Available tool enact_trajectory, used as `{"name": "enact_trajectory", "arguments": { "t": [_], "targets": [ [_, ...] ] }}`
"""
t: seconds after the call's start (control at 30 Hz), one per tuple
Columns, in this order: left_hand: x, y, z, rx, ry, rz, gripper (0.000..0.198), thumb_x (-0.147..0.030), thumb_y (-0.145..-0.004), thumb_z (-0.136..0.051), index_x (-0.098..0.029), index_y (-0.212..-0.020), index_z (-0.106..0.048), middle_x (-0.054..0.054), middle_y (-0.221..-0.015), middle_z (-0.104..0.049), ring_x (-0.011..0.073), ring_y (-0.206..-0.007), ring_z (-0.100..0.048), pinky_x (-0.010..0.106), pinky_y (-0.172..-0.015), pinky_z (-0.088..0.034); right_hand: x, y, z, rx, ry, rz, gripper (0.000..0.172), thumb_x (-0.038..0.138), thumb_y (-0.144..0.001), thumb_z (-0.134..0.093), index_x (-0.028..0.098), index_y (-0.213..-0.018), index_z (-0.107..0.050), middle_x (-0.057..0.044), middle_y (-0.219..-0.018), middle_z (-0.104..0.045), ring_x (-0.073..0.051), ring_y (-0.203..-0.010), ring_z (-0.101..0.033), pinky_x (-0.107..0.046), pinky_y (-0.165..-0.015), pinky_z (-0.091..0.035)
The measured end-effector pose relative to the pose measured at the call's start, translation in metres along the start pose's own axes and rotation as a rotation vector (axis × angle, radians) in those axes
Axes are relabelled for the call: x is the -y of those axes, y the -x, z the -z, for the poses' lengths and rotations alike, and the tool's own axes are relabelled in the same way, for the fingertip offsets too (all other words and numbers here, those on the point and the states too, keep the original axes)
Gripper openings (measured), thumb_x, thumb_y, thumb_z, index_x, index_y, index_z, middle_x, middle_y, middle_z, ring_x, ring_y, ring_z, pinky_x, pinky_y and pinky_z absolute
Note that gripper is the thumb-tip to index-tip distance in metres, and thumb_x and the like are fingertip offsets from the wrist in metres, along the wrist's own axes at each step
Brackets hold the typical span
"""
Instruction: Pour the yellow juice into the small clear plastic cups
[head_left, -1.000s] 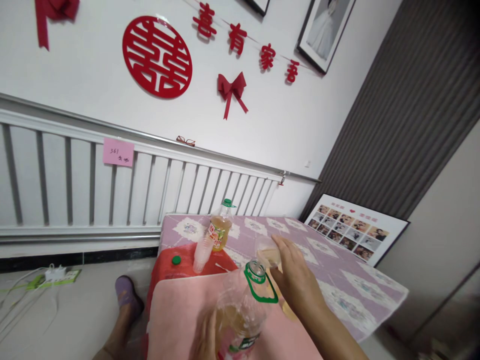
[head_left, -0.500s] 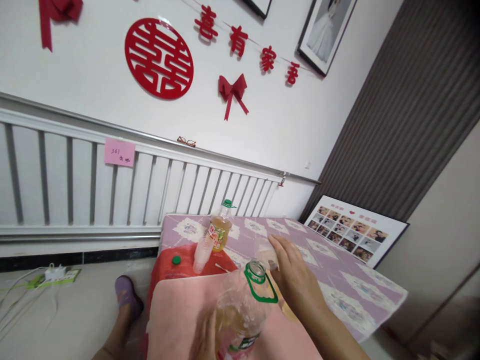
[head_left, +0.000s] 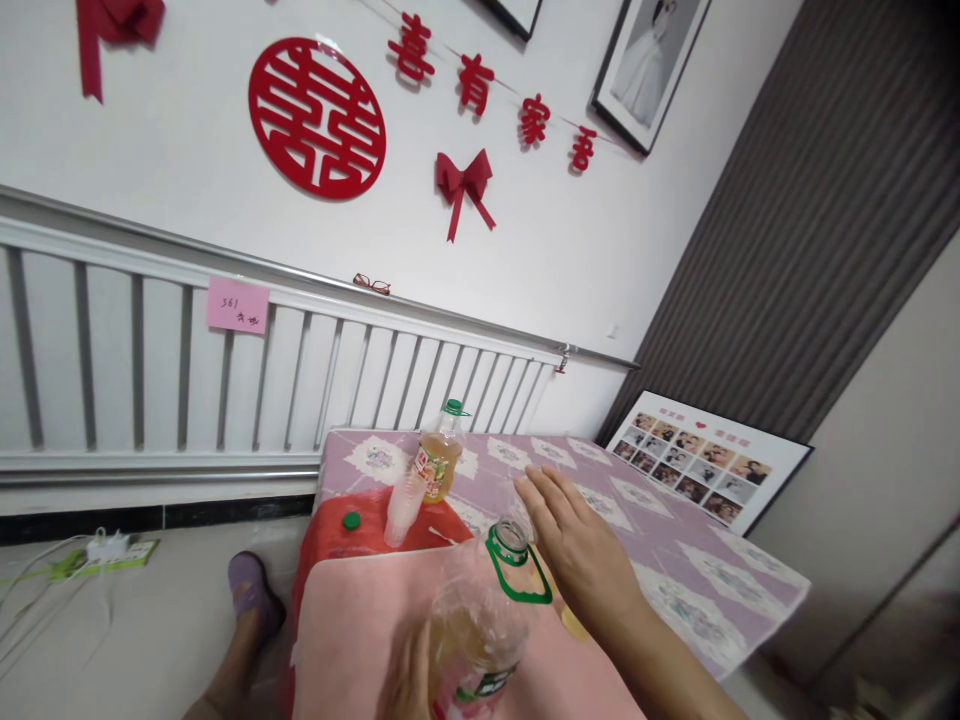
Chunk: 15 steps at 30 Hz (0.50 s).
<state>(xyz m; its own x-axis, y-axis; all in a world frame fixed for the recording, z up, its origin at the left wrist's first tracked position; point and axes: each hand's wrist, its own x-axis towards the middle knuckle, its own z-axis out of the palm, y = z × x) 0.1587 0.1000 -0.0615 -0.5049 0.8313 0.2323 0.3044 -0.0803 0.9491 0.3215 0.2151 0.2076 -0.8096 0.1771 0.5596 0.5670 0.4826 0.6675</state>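
Observation:
A large clear juice bottle (head_left: pixel 480 620) with a green carrying ring stands uncapped on the pink board, pale yellow juice low inside. My left hand (head_left: pixel 411 670) curls against its left side, partly cut off by the bottom edge. Just right of the bottle's mouth, my right hand (head_left: pixel 581 550) has its fingers bent round a clear plastic cup (head_left: pixel 516 492). Most of that cup is hidden behind the fingers and the bottle neck. A yellowish shape (head_left: pixel 574 625) shows partly beneath my right wrist; I cannot make out what it is.
A capped juice bottle (head_left: pixel 441 455) and a stack of plastic cups (head_left: pixel 403 512) stand at the back left, near a loose green cap (head_left: pixel 351 521) on red plastic. The pink board (head_left: pixel 352 620) lies on a purple tablecloth (head_left: pixel 694 540). A radiator (head_left: pixel 165 360) lines the wall.
My right hand has shifted slightly left and turned, so less of the cup shows. My left hand and the uncapped bottle have stayed nearly the same.

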Motion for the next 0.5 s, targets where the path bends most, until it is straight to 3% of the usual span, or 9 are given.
{"name": "enact_trajectory", "arguments": {
  "t": [0.13,0.23,0.33,0.4,0.5],
  "targets": [
    [-0.001,-0.005,0.057,-0.100,0.208,-0.091,0.093,-0.088,-0.047,-0.065,-0.045,-0.129,-0.062,0.003,-0.128,-0.074,0.0504,-0.141,-0.050,0.066,-0.104,-0.049,0.003,-0.006,0.012,-0.004,0.016,0.067,0.052,0.001,-0.089,-0.053,0.016,-0.139,-0.059,-0.016,-0.139,-0.068,-0.032,-0.132,-0.060,-0.038,-0.087,-0.060],
    [-0.001,-0.011,0.084,-0.126,0.266,-0.104,0.091,-0.091,-0.045,-0.062,-0.045,-0.124,-0.062,0.003,-0.124,-0.074,0.0492,-0.140,-0.051,0.062,-0.102,-0.052,0.003,-0.006,0.012,-0.006,-0.006,0.075,0.054,0.001,-0.089,-0.052,0.017,-0.140,-0.057,-0.016,-0.140,-0.068,-0.032,-0.133,-0.060,-0.038,-0.088,-0.059],
    [-0.001,-0.016,0.093,-0.139,0.284,-0.076,0.080,-0.091,-0.060,-0.050,-0.042,-0.122,-0.063,0.005,-0.116,-0.075,0.0462,-0.139,-0.053,0.062,-0.105,-0.050,-0.001,-0.002,0.002,-0.029,-0.082,-0.010,0.056,-0.001,-0.088,-0.049,0.017,-0.141,-0.054,-0.015,-0.139,-0.068,-0.031,-0.133,-0.059,-0.039,-0.092,-0.059],
    [-0.001,-0.019,0.094,-0.139,0.298,-0.053,0.072,-0.089,-0.070,-0.044,-0.040,-0.119,-0.064,0.005,-0.113,-0.076,0.0432,-0.138,-0.056,0.059,-0.108,-0.049,-0.005,0.004,-0.009,-0.052,-0.178,-0.152,0.056,0.002,-0.089,-0.047,0.017,-0.142,-0.051,-0.015,-0.139,-0.067,-0.031,-0.133,-0.059,-0.043,-0.098,-0.058],
    [-0.003,-0.023,0.092,-0.107,0.307,-0.018,0.066,-0.084,-0.067,-0.057,-0.041,-0.115,-0.066,0.002,-0.115,-0.077,0.0401,-0.137,-0.057,0.052,-0.110,-0.050,-0.011,0.016,-0.025,-0.043,-0.397,-0.431,0.055,0.013,-0.088,-0.051,0.019,-0.142,-0.049,-0.015,-0.138,-0.065,-0.031,-0.131,-0.060,-0.050,-0.105,-0.054]
  ]
}}
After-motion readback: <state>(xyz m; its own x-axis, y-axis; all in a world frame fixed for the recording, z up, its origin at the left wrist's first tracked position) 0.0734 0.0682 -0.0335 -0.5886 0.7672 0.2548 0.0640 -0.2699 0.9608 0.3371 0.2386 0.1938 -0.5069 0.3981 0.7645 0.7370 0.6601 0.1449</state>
